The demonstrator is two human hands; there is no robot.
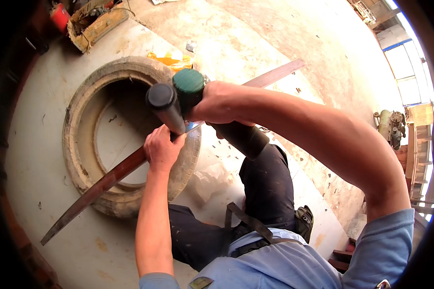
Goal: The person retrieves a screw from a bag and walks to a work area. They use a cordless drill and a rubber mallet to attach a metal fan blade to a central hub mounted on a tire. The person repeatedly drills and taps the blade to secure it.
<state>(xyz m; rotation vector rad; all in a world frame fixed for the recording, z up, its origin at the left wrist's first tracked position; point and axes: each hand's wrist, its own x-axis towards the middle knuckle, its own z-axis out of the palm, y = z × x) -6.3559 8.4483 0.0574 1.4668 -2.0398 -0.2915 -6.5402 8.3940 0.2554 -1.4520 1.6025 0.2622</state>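
Observation:
My right hand (216, 103) is closed round the grip of a green-and-black power tool (189, 84), whose dark body extends toward my knee. Beside its green end stands a black cylindrical handle (165, 100). My left hand (163, 148) is closed at this handle's lower end, right over a long reddish-brown flat strip (108, 179). Which of the two its fingers grip is partly hidden. The strip runs slantwise beneath both hands, and its paler end shows beyond my right forearm. Under it lies a worn, dusty tire (77, 144) on its side. The tool's working end is mostly hidden.
A yellow plastic wrapper (171, 60) lies at the tire's far edge. Clear plastic film (210, 180) is by my knee. At far left stands a battered box (96, 26) of parts beside a red object (60, 17). Machinery (390, 127) stands at right. Dark crumbs dot the floor.

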